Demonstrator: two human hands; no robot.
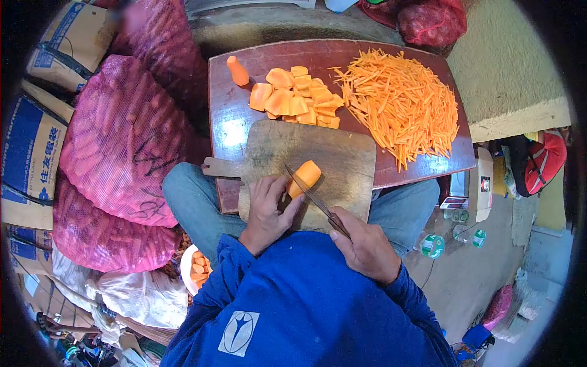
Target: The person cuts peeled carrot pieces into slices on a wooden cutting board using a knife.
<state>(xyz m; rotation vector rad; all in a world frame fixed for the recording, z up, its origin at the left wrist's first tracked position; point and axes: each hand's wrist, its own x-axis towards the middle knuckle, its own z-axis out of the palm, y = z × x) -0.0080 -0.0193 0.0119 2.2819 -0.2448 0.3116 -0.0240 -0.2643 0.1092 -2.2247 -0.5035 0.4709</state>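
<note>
A peeled carrot piece (309, 173) lies on the wooden cutting board (342, 150) in front of me. My left hand (269, 209) steadies its near end, fingers curled and thumb close to the blade. In my right hand (369, 248) is a knife (317, 202), gripped by its handle, the blade slanting up and left across the carrot piece. Whether the edge has cut in, I cannot tell. Beyond the board sits a pile of carrot slices (293, 101), and to its right a large heap of carrot strips (403, 101).
One peeled carrot (238, 71) stands on the red-brown table (223, 104). Mesh sacks of carrots (119, 140) and cardboard boxes (30, 153) crowd the left. A white bowl (186, 269) of carrot pieces is beside my left arm. Plastic bottles (433, 246) lie on the right floor.
</note>
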